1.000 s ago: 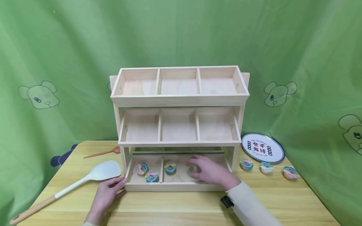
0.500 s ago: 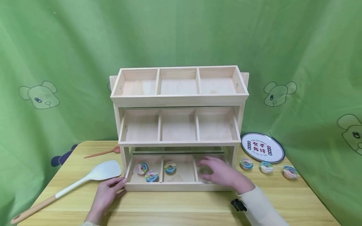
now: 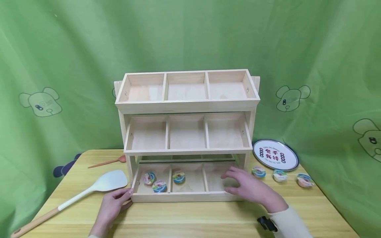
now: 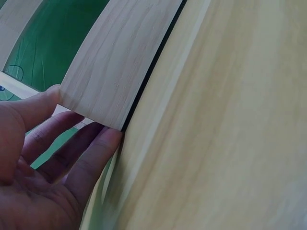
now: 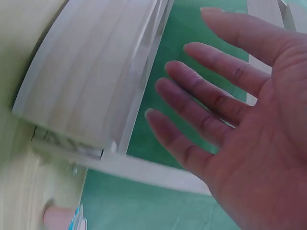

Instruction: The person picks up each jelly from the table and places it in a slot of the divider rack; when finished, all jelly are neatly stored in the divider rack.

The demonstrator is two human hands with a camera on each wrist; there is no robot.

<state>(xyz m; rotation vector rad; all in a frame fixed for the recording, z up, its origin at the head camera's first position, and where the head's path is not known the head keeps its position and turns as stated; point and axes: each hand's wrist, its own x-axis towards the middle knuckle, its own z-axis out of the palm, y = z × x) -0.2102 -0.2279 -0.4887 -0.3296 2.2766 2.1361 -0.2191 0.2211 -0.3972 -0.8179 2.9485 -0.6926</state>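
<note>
- I have my left grip [image 3: 114, 201] clamped on the left front corner of the bottom tray [image 3: 178, 197]; in the left wrist view, the thumb meets its upper edge and the fingers touch lower down.
- My right grip [image 3: 251, 187] is spread, fingers apart and holding nothing, near the tray's right front corner.
- The tray sits low in the wooden rack [image 3: 187, 106], beneath two more tiers of three compartments each.
- I see two small lidded cups [image 3: 159, 186] in its left compartment and a third cup [image 3: 179, 177] in the middle one.
- Three more cups [image 3: 280, 176] stand spaced out on the bench [image 3: 178, 221] to the right, in front of the round plate [image 3: 275, 163].
- Left of the rack lie a white spatula [image 3: 94, 187] and, behind it, an orange spoon [image 3: 122, 159].
- A green curtain [image 3: 190, 36] hangs behind everything.
</note>
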